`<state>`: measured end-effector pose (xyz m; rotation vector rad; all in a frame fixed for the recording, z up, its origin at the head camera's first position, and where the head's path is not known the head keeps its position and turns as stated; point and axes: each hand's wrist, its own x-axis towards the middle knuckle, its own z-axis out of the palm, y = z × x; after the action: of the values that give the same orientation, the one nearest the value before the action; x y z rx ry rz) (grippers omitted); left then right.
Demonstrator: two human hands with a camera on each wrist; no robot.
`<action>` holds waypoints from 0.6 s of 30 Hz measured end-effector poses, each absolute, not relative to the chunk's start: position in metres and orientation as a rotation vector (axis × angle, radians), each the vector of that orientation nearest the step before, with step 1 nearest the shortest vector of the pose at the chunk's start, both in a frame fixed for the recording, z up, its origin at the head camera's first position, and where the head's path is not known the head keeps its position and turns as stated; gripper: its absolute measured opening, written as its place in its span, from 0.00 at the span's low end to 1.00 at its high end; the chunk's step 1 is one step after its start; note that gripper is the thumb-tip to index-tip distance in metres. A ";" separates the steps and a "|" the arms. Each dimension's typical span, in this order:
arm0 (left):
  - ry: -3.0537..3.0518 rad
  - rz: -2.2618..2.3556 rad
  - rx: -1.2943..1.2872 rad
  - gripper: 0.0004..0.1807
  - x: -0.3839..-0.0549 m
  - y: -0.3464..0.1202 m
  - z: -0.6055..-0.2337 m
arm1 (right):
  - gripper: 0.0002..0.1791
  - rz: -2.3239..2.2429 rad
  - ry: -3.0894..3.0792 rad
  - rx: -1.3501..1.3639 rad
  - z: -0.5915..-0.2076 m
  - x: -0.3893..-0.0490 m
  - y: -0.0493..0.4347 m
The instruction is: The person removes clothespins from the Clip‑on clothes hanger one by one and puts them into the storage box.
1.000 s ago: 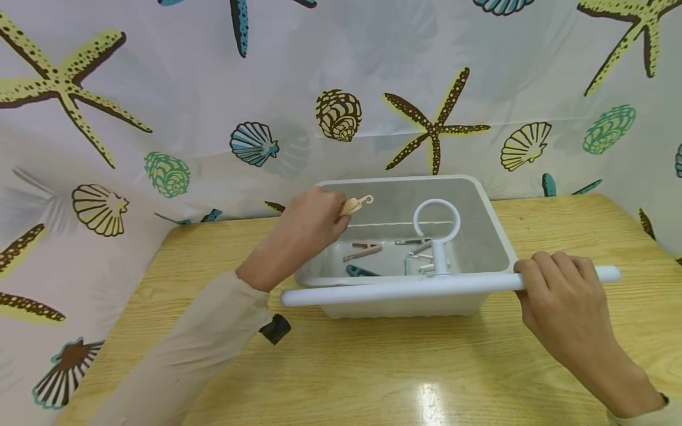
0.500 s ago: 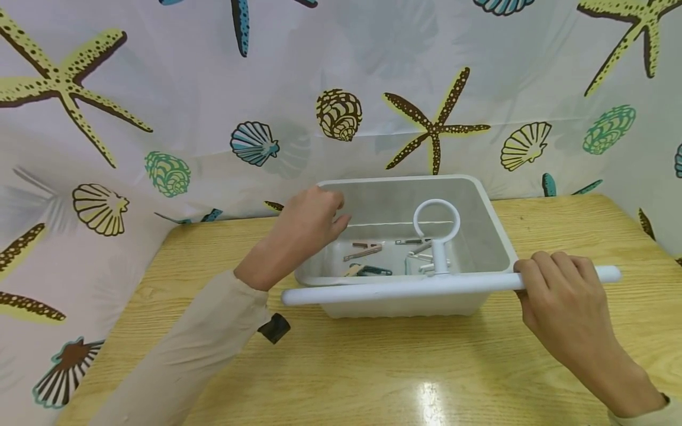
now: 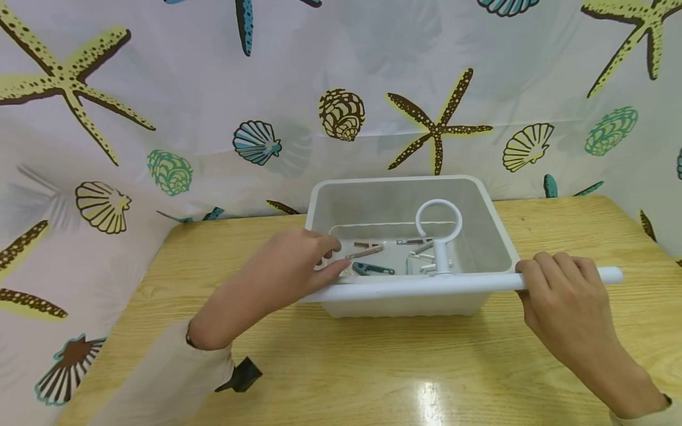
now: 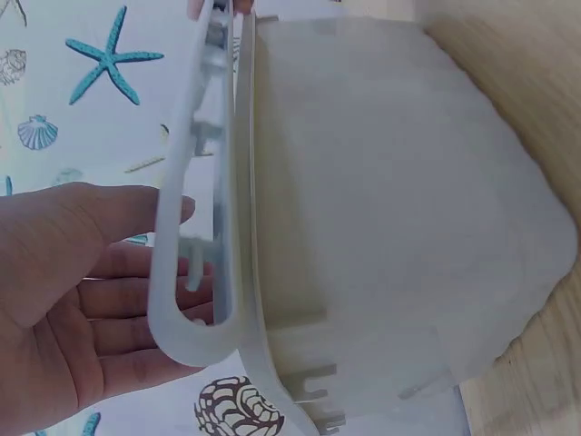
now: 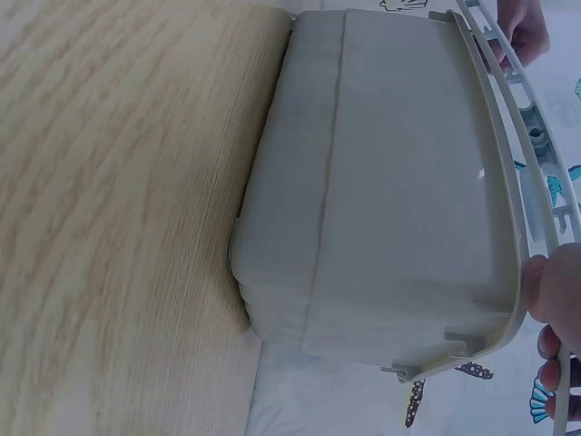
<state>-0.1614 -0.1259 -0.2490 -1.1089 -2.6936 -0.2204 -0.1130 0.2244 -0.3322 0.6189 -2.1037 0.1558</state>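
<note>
A white plastic hanger with a long bar (image 3: 426,285) and a round hook (image 3: 459,216) lies across the near rim of the grey-white tub (image 3: 405,306). My right hand (image 3: 570,302) grips the bar near its right end, fingers over the top. At the left end is my left hand (image 3: 282,263); in the left wrist view its fingers (image 4: 136,295) reach loosely behind the hanger end (image 4: 168,272), thumb across the front. Clothespegs lie in the tub, among them a teal peg (image 3: 373,269) and a brownish peg (image 3: 367,252).
The tub stands on a wooden table (image 3: 362,367), near its back edge. A curtain (image 3: 298,71) printed with starfish and shells hangs behind and at the sides. A black strap (image 3: 245,375) sticks out from the left sleeve.
My left hand has let go of a beige clothespeg, which dropped into the tub, then come down and nearer to the hanger's left end. The right hand keeps its grip.
</note>
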 end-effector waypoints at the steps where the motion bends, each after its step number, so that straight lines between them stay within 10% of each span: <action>1: -2.664 -0.224 -1.137 0.12 -0.156 -0.128 -0.250 | 0.14 0.157 -2.105 0.619 -0.332 -0.113 0.224; 18: -2.472 -0.303 -1.258 0.17 -0.109 -0.148 -0.266 | 0.12 0.183 -2.111 0.641 -0.326 -0.095 0.215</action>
<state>-0.1086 -0.1484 -0.2656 -1.2577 -2.4723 -0.3029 -0.0954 0.2146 -0.3256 0.6406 -2.1115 0.1832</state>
